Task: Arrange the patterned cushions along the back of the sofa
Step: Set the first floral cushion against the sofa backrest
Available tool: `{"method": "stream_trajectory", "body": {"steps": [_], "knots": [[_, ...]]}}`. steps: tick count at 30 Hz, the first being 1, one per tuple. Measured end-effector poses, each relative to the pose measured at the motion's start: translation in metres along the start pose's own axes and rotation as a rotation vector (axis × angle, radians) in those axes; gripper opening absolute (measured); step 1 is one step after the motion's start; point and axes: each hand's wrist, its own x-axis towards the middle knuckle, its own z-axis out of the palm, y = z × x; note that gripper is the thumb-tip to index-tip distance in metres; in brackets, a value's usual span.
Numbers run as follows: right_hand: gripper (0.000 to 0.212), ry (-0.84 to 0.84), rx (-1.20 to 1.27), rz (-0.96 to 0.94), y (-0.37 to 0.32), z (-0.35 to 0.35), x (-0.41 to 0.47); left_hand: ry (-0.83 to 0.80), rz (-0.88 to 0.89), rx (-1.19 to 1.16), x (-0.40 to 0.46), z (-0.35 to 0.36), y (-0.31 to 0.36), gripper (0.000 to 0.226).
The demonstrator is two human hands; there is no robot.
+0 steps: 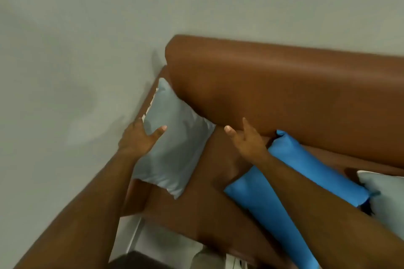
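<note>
Here, left grip (141, 137) clasping smooth square grey cushion (177, 148), right grip (246, 138) splayed, empty

A pale grey cushion (175, 144) is leaning tilted in the left corner of the brown sofa (284, 94). A bright blue cushion (312, 162) is lying slanted on the seat (upper corner touching the backrest), with a second pale grey cushion (384, 192) sitting just beside it.

We note left hand (140, 137) holding grey cushion (175, 144) by its left edge, thumb on its face; cushion leaning in sofa (284, 85) corner. Right hand (247, 140) spread, empty, just beside blue cushion (306, 166).
</note>
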Motion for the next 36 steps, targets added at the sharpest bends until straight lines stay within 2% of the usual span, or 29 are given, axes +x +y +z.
{"method": "stream_trajectory", "body": {"steps": [3,5,8,10,12,14,17,18,20,23,24,26,28,30,33,36], "knots": [[0.092,-0.115,0.023,0.05,0.003,0.031,0.007,0.022,-0.037,0.104,0.02,0.004,-0.015,0.121],[0.081,-0.168,0.049,0.08,0.002,0.059,0.015,-0.086,-0.054,0.036,0.036,0.01,-0.026,0.13],[0.068,-0.198,0.084,0.069,-0.001,0.102,0.029,-0.131,-0.028,-0.076,0.048,0.023,-0.034,0.12],[0.077,-0.202,0.14,0.081,-0.004,0.132,0.035,-0.095,0.025,-0.119,0.05,0.028,-0.031,0.114],[0.093,-0.142,0.258,0.186,-0.014,0.145,0.044,-0.102,0.114,-0.178,0.045,0.035,-0.023,0.11],[0.093,-0.053,0.353,0.255,-0.026,0.143,0.057,-0.137,0.139,-0.184,0.034,0.038,-0.011,0.101],[0.106,0.079,0.408,0.228,-0.04,0.113,0.072,-0.167,0.156,-0.249,0.015,0.047,0.012,0.072],[0.098,0.097,0.408,0.214,-0.04,0.1,0.074,-0.173,0.151,-0.337,0.01,0.051,0.022,0.062],[0.079,0.144,0.374,0.23,-0.031,0.075,0.072,-0.21,0.126,-0.523,0.007,0.066,0.039,0.06],[0.071,0.237,0.305,0.258,0.0,0.046,0.064,-0.307,0.071,-0.581,0.019,0.099,0.053,0.036],[0.07,0.285,0.294,0.266,0.014,0.041,0.062,-0.332,0.038,-0.544,0.027,0.111,0.053,0.037],[0.082,0.397,0.226,0.327,0.045,0.036,0.056,-0.434,-0.055,-0.493,0.045,0.138,0.045,0.054],[0.093,0.487,0.161,0.375,0.073,0.034,0.048,-0.561,-0.164,-0.602,0.063,0.164,0.03,0.069],[0.1,0.5,0.132,0.475,0.102,0.037,0.043,-0.633,-0.253,-0.694,0.079,0.194,0.016,0.095],[0.088,0.484,0.255,0.618,0.125,0.051,0.043,-0.681,-0.285,-0.695,0.099,0.245,0.009,0.116],[0.082,0.614,0.348,0.606,0.121,0.064,0.056,-0.704,-0.333,-0.758,0.108,0.264,0.015,0.127]]}}
